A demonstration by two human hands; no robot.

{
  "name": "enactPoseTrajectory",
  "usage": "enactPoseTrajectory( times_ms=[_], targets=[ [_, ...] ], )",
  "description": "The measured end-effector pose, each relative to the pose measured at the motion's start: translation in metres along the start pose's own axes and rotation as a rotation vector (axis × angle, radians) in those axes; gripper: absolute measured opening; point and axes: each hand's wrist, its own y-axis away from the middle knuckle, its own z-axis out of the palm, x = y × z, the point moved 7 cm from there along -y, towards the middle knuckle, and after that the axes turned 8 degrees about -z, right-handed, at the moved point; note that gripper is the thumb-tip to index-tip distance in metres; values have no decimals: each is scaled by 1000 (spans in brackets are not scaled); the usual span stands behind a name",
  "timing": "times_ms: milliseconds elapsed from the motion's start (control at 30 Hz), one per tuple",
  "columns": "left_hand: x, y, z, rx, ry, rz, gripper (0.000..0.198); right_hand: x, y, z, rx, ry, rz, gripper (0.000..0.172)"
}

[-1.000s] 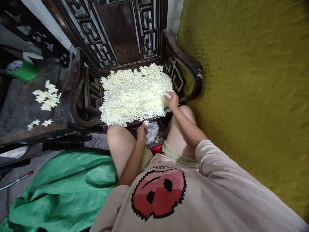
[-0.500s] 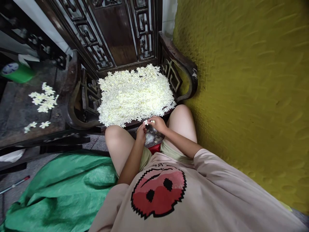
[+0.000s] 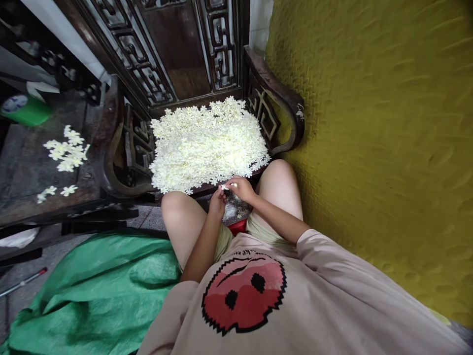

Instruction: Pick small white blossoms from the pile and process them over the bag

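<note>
Just in front of the chair seat, my two hands meet above my lap. My left hand [image 3: 218,201] is closed, fingertips pinched at a small white flower [image 3: 223,187]. From the other side my right hand [image 3: 242,189] reaches in with its fingers closed at the same flower. A second small pale bit, perhaps another flower, shows under the right fingers. Right beyond the hands, a thick heap of white flowers [image 3: 209,143] covers the seat of a dark carved wooden chair [image 3: 291,106].
On the wooden surface at left lie a few white flowers [image 3: 68,150] and a green roll of tape [image 3: 27,111]. Green sheeting [image 3: 99,286] spreads on the floor at lower left. A yellow textured mat [image 3: 369,148] stands along the right side.
My fingers have shifted only slightly around the flower, which has turned a little. The view has moved very little, and the heap looks the same.
</note>
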Motion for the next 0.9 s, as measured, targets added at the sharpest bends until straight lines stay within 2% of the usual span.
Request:
enactPoseTrajectory(
  times_ms=[400,733,900],
  targets=[
    [5,-4,3,-38,-113,134,37,15,-5,4,65,-353,136,18],
    [14,-6,0,29,-310,297,38,30,-2,13,56,-428,225,18],
    [14,-7,-1,15,-371,370,39,30,-2,13,82,-411,218,15]
  ],
)
